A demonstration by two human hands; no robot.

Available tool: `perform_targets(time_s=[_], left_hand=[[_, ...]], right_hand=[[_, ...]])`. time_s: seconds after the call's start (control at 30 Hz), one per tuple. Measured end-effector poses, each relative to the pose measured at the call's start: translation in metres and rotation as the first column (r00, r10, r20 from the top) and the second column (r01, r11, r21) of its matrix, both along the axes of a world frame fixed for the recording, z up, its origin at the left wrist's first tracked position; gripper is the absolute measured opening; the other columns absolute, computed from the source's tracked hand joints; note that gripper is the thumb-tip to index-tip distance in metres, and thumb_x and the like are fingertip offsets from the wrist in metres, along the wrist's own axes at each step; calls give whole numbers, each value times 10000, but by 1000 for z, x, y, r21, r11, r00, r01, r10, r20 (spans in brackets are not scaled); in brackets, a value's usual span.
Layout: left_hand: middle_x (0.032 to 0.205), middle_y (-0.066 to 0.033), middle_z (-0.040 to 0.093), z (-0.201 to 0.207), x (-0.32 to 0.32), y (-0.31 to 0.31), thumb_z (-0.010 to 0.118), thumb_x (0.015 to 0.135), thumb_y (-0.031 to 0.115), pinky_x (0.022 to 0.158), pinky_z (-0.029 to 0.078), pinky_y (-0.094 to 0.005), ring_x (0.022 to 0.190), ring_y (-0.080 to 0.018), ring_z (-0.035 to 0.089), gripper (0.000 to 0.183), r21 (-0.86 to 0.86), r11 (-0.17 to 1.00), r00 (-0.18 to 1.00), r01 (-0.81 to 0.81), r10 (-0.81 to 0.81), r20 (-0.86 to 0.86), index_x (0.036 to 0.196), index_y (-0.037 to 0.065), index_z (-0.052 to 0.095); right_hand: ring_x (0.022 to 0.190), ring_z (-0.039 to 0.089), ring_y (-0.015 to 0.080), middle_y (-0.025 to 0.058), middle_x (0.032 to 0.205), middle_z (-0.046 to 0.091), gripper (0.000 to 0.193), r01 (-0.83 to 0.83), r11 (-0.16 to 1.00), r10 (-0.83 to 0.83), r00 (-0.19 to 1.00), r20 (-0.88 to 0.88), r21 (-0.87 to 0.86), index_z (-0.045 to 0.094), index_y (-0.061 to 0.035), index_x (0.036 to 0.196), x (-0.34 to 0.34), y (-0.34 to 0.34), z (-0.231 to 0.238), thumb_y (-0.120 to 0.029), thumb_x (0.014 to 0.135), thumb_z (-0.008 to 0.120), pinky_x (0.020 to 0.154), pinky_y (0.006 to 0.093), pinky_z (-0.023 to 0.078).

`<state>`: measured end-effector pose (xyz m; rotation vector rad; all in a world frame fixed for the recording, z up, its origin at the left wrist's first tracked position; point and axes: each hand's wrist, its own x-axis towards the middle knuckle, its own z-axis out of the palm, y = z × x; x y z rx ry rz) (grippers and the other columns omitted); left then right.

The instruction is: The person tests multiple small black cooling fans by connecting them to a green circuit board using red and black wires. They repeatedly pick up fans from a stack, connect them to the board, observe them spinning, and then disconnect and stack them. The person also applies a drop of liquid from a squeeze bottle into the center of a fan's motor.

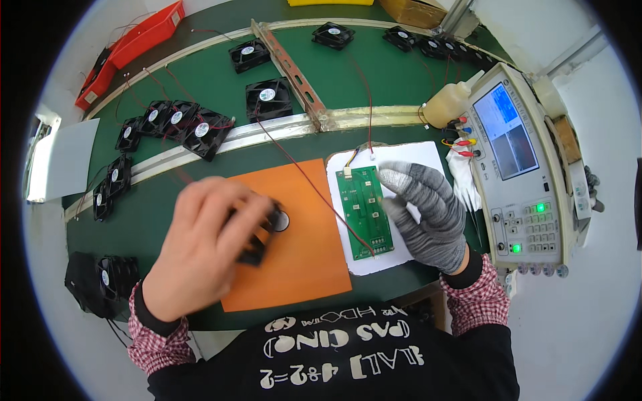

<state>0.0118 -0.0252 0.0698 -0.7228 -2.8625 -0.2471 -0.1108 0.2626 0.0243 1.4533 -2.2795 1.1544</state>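
My bare left hand is closed around the edge of a black cooling fan, slightly blurred, over an orange sheet. My right hand, in a grey knitted glove, hovers beside a green circuit board, thumb and fingers apart with nothing visible between them. The board lies on a white pad. A thin red wire runs from a fan at the back down across the board to its near end. Another wire ends in a small white connector by the board's far edge.
Several more fans with wires lie at the left, others at the back. A perforated metal bar divides the green bench. On the right stand a bench meter with a lit screen and a yellowish bottle.
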Motion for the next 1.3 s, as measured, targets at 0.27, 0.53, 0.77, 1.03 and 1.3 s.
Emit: perform_targets(time_s=[0.27,0.53,0.77,1.03,1.3], left_hand=[[1241,-48,553,8,0,20,655,758,67,1018,410,-451,1235,-341,476,381,196,857,793,476,-515,325,1122,173,616],[1428,-128,470,-27,-19,-20,674,691,-13,1039,388,-464,1274,-347,462,460,74,949,862,-308,311,-400,1123,136,622],[1435,-146,463,-48,-20,5,563,758,-33,1011,428,-427,1194,-328,535,425,70,996,998,-46,49,-37,1157,102,615],[1270,-178,468,-62,-8,25,877,581,323,1008,350,-479,1164,-379,433,975,315,936,972,-158,90,219,1384,12,419],[1134,-138,527,-67,-11,26,863,610,366,942,377,-456,1049,-333,485,917,271,956,993,-114,100,67,1360,30,455]], right_hand=[[932,579,281,71,994,560,419,-300,931,333,932,-144,210,612,-117,1210,0,-20,0,-90,793,614,829,436,476],[809,617,241,69,830,624,122,65,988,-96,971,220,141,713,-56,887,-39,13,-29,-80,768,731,729,348,503],[769,631,225,83,814,620,188,56,998,-47,905,422,-9,686,-31,852,-30,1,-66,-92,720,805,710,329,514],[773,597,244,84,820,576,251,53,999,-48,903,426,0,664,-34,817,-33,1,-62,-86,650,844,728,347,511],[792,572,287,92,809,565,272,-23,999,32,958,285,-38,552,-37,719,-35,-4,-65,-87,663,813,743,388,487]])
